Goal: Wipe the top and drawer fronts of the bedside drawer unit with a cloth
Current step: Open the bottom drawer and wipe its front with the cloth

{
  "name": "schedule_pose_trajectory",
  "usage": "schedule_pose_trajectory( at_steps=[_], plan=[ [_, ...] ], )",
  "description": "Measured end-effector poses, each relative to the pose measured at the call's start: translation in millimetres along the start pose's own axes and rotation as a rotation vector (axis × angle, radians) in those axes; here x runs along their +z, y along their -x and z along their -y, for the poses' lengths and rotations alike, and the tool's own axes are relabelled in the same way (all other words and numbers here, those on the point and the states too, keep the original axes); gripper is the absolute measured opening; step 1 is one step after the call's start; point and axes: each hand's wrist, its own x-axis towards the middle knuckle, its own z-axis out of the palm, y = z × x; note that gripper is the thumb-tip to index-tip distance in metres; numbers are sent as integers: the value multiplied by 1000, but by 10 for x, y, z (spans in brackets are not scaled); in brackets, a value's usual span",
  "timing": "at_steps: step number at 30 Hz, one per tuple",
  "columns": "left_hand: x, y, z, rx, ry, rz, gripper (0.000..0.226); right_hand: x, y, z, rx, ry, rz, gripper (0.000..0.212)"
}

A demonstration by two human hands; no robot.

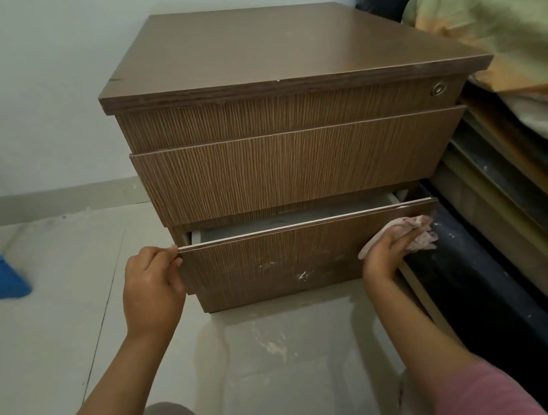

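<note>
Left hand [151,284] gripping left edge of bottom drawer [272,259], pulled slightly out. Right hand [387,252] clutching cloth [419,234] against drawer's right end.

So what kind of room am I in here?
Most likely a bedroom: a wooden bedside drawer unit stands against the wall, right beside a bed with a striped pillow.

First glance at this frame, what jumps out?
The brown drawer unit fills the centre, its bottom drawer pulled partly open. The left hand grips that drawer front's left edge while the right hand presses a pale cloth against its right end. White smudges mark the lower drawer front.
</note>
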Motion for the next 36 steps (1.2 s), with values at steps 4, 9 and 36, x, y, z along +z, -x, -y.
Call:
schedule_pose_trajectory(
  at_steps=[4,9,36],
  plan=[
    [8,4,18,3,-5,7,16,20,95,-47,27,-13,57,60],
    [15,7,12,0,0,8,16,44,70,176,-146,2,21,63],
    [20,8,29,5,10,-3,16,-71,-89,355,-238,197,23,49]
  ],
)
